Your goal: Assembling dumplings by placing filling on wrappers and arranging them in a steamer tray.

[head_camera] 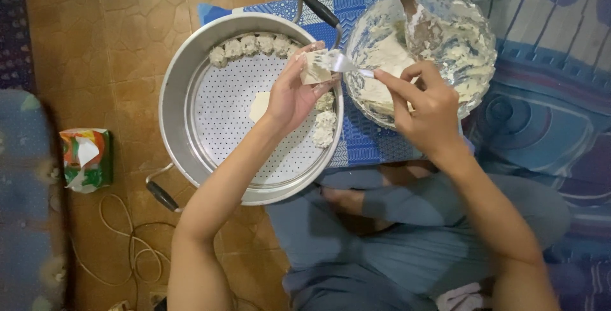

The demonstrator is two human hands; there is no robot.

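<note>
Holding wrapper [315, 67] pinched in left hand [289, 95] over steamer tray [242, 114]; right hand [423, 104] clamped on fork [347, 65], tines touching wrapper.

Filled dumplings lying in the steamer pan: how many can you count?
7: five in a row along the far rim of the steamer pan, two near the right rim. The left hand may hide more.

The left hand [294, 91] is cupped, palm up — fingers curled in. The right hand [425, 104] pinches its fingertips together, arm bent.
</note>
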